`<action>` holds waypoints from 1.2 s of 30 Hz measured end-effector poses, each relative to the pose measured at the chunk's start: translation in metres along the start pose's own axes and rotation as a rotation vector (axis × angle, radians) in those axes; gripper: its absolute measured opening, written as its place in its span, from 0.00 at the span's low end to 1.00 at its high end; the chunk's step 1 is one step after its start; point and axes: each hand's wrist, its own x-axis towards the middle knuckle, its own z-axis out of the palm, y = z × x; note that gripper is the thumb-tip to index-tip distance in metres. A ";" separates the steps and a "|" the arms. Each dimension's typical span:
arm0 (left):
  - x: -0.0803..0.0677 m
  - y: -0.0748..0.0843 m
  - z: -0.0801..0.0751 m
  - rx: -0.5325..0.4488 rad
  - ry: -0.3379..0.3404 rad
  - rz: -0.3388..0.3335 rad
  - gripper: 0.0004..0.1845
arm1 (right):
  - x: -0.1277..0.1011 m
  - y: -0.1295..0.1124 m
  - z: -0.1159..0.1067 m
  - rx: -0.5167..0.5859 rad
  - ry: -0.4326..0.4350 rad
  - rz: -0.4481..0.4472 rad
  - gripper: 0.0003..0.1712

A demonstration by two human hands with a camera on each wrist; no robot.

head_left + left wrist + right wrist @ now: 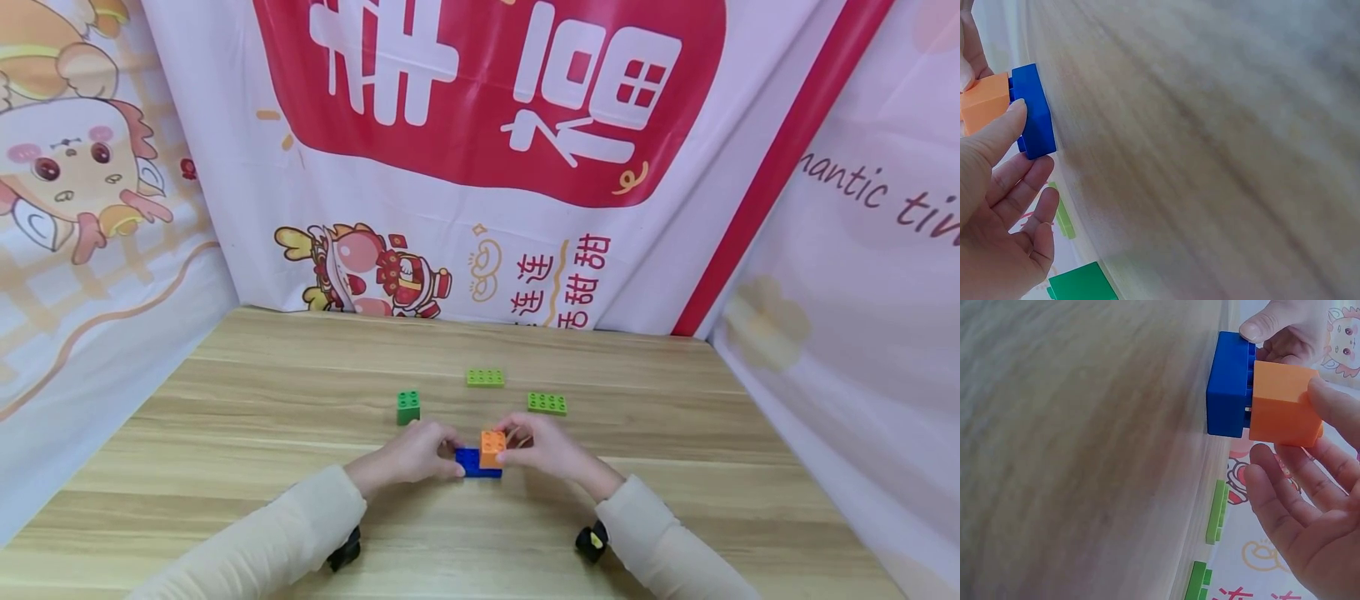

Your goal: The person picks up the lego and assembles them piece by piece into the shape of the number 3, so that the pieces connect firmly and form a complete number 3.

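In the head view a long blue toy building brick (471,463) lies studs up on the table, its left end pinched between the thumb and fingers of my left hand (414,454). My right hand (546,450) grips a square orange brick (492,448) over the blue brick's right part. Seen from the right wrist, the orange brick (1285,403) sits right at the studs of the blue brick (1230,387), with a narrow strip of studs showing between them. The left wrist view has my left thumb on the side of the blue brick (1034,119).
A green square brick (408,407) stands beyond my left hand. Two flat light green bricks lie farther back: one in the middle (485,378), the other (547,404) beyond my right hand. Printed cloth (450,183) hangs along the wooden table's (675,517) back and sides.
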 end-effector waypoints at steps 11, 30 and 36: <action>0.000 -0.001 0.001 -0.010 -0.007 -0.007 0.16 | -0.001 -0.003 -0.002 -0.053 -0.016 0.009 0.15; 0.000 0.001 0.001 -0.024 -0.007 -0.013 0.14 | 0.001 -0.007 0.000 -0.164 -0.027 0.030 0.13; 0.002 -0.001 0.001 -0.037 -0.005 -0.023 0.13 | 0.001 -0.005 0.000 -0.153 -0.020 0.033 0.13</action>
